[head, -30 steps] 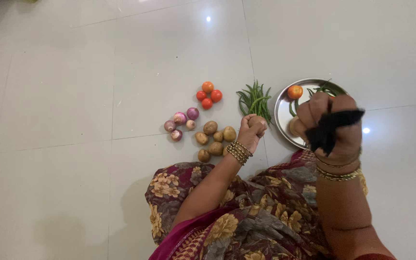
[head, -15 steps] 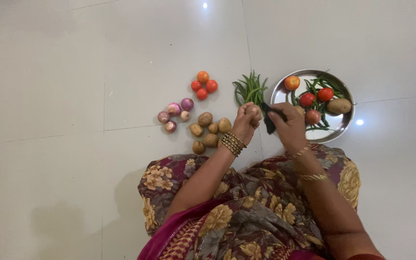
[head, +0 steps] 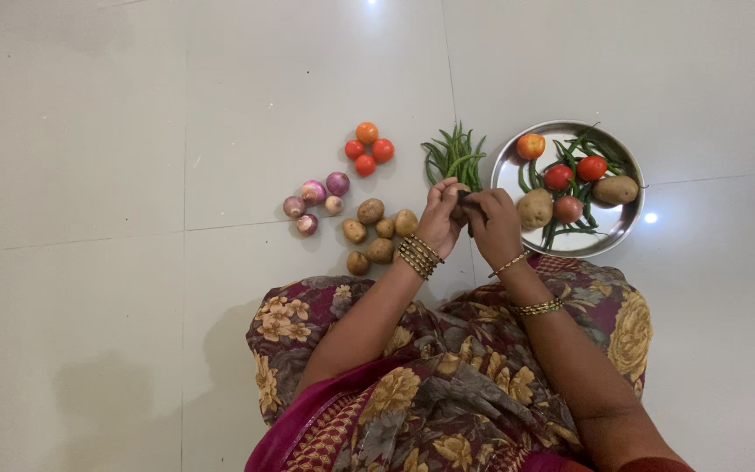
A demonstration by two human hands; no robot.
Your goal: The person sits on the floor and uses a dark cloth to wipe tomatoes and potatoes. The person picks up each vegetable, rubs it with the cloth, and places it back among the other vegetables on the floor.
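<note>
Hands meet just above the floor: your left hand [head: 441, 218] cups a small brown potato [head: 456, 190], fingers wrapped round it, and your right hand [head: 493, 224] pinches a dark, slim tool [head: 470, 203] against it, likely a peeler, though it is too hidden to tell. Peeling looks about to begin, which calls for a steady grip on that lumpy, matte skin. Loose potatoes [head: 377, 234] sit beside your left wrist; thin green beans [head: 453, 157] lie just beyond, and a shiny steel plate [head: 509, 168] holds smooth tomatoes.
</note>
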